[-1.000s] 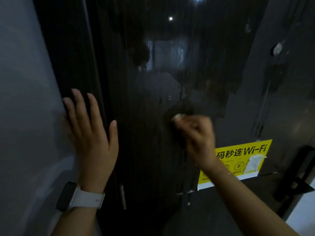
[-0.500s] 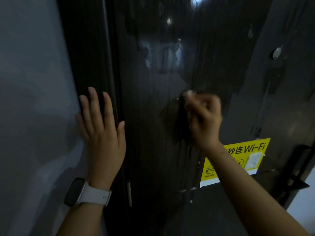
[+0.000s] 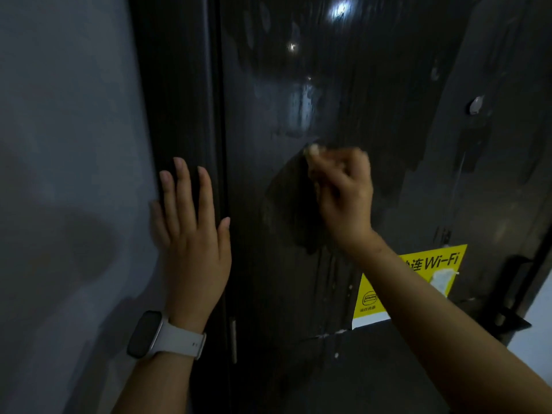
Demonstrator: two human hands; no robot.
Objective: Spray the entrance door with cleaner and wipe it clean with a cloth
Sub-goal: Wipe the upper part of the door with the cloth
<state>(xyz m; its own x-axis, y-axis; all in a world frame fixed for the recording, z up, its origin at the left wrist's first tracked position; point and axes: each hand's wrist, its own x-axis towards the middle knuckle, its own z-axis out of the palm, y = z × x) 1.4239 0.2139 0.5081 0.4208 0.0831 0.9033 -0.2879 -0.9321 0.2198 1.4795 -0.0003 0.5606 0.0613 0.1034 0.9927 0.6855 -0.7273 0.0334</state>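
Observation:
The dark glossy entrance door [image 3: 298, 294] fills the middle of the view, streaked with wet smears. My right hand [image 3: 343, 198] is curled round a small pale cloth [image 3: 313, 150], of which only a corner shows above my fingers, and holds it against the door at mid height. My left hand [image 3: 191, 234] lies flat with straight fingers on the dark door frame [image 3: 176, 100], a white-strapped watch on its wrist. No spray bottle is in view.
A grey wall [image 3: 65, 174] stands on the left of the frame. A yellow Wi-Fi sticker [image 3: 433, 264] sits on the door at lower right, partly behind my right forearm. A black door handle [image 3: 513, 294] is at the right edge, a small round peephole [image 3: 476, 104] above.
My right hand has moved up the door with the cloth, from level with the sticker's top to higher on the panel. The view has shifted left to right; my left hand stays flat.

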